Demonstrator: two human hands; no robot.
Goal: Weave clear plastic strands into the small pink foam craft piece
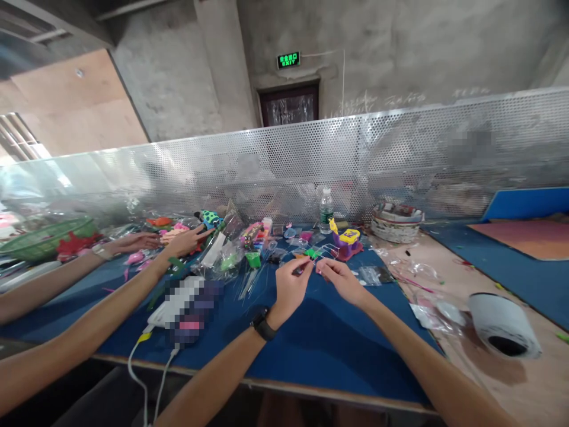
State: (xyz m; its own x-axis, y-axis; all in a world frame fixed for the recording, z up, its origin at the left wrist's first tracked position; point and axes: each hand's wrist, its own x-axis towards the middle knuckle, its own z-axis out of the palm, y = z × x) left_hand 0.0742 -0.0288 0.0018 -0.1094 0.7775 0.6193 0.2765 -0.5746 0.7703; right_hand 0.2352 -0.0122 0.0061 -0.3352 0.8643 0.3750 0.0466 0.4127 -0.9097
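Mid-frame, my left hand (291, 284) and right hand (342, 279) both pinch a small clear piece (316, 261), maybe plastic; the bench (329, 338) pile looks unsorted.

Table mat (320, 338): deep blue, plain.
Bare tabletop (528, 391) to the right: pale tan wood.
Second mat (524, 207): blue, with an orange-red sheet (528, 237) lying on it.
Partition screen (400, 154): silver-grey metal, fine dotted perforation all over.
Toy (347, 242): purple body, yellow top.
Water bottle (326, 210): clear, white cap, green label.
Basket (47, 238): green weave.
Roll (504, 325): white, dark hollow core.
Wristband (263, 323) on left hand (291, 290): black.
Small piece (312, 253) near the right hand (342, 279): bright green.
Exit sign (288, 59): green lettering on dark ground.
Cables (137, 367): white, one with yellow tip.
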